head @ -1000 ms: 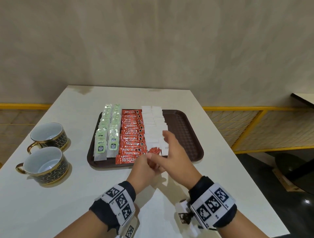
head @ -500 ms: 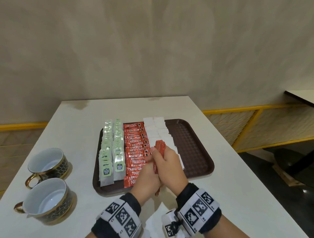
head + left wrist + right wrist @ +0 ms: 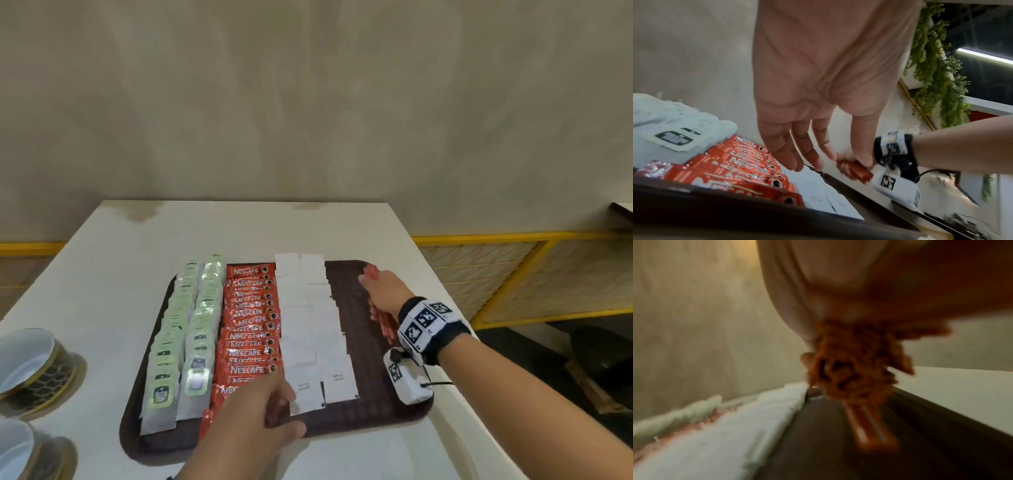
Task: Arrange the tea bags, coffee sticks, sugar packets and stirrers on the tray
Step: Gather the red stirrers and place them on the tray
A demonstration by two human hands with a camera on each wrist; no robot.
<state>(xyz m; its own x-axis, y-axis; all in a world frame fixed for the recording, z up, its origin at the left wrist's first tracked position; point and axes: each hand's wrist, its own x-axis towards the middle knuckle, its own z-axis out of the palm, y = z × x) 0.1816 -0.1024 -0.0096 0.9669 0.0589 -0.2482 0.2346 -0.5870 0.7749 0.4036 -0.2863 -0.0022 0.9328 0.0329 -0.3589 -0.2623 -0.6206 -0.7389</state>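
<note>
Stirrers (image 3: 378,313), a red bundle, now out over the bare right strip of the tray (image 3: 356,342), no longer up in front of both hands near the tray's front edge as half a second ago. Clutched in the right hand (image 3: 385,291), fingers curled round the bundle's far end, the near end trailing back toward the wrist and seemingly lying on the tray floor, though the blurred right wrist view leaves that contact unsure. Left hand (image 3: 250,416) off the bundle since then, spread and relaxed over the tray's front edge, fingertips above the nearest coffee sticks (image 3: 251,325), holding nothing. Tea bags (image 3: 185,342) in two rows at the tray's left side, coffee sticks in the middle column, sugar packets (image 3: 310,329) just right of them, all in order. Probably the last item group going in: only the strip right of the sugar packets still bare. Next, likely lowering and letting go, then squaring the bundle parallel to the sugar rows.
</note>
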